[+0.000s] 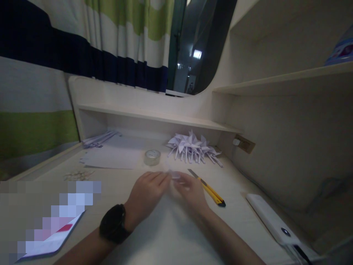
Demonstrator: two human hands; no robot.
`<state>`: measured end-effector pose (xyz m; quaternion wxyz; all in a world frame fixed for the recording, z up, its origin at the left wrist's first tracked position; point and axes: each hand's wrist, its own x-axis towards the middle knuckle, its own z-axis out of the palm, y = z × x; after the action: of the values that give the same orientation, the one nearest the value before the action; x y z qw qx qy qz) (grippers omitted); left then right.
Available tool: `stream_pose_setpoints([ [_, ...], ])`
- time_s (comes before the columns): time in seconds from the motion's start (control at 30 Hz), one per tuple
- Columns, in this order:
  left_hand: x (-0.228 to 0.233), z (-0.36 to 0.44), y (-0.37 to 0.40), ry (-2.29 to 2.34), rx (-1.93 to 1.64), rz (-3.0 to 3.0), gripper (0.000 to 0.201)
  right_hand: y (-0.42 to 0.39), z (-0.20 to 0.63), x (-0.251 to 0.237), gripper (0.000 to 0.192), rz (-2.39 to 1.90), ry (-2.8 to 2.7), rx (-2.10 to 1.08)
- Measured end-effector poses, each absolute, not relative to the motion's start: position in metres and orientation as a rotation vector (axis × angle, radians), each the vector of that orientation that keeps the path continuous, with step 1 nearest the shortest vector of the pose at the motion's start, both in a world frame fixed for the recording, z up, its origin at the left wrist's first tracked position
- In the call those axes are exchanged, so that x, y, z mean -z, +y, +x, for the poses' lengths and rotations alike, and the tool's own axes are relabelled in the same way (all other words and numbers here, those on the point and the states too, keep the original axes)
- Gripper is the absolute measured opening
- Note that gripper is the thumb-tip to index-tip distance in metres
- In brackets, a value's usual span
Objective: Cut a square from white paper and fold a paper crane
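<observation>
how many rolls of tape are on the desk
1. The roll of clear tape lies flat on the desk, just beyond the left hand and right hand, left of the folded paper pile. Others may be hidden.

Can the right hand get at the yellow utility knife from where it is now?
Probably yes. The utility knife lies on the desk just beside the right hand, nothing between them, though both hands pinch a small paper piece.
</observation>
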<state>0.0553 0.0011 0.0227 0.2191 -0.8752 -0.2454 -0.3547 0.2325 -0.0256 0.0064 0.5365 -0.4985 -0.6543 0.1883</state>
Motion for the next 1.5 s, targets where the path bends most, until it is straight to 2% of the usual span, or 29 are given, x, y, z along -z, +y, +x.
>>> stream_pose_setpoints([
  [0.13, -0.024, 0.047, 0.0, -0.596, 1.082, -2.426, 0.028, -0.026, 0.236, -0.007, 0.022, -1.131, -1.616, -0.07],
  [0.3, -0.021, 0.042, -0.002, -0.51, 1.251, -2.448, 0.025, -0.028, 0.237, -0.01, 0.027, -0.944, -1.677, 0.182],
  [0.47, -0.015, 0.042, -0.003, -0.572, 1.436, -2.484, 0.024, -0.033, 0.234, -0.017, 0.026, -0.8, -1.747, 0.195],
  [0.7, -0.015, 0.046, -0.004, -0.668, 1.641, -2.44, 0.011, -0.043, 0.228, -0.025, 0.025, -0.726, -1.746, 0.177],
  [1.5, -0.03, 0.05, -0.025, -0.561, 1.878, -2.493, 0.014, -0.062, 0.212, -0.034, 0.019, -0.571, -1.512, 0.016],
])
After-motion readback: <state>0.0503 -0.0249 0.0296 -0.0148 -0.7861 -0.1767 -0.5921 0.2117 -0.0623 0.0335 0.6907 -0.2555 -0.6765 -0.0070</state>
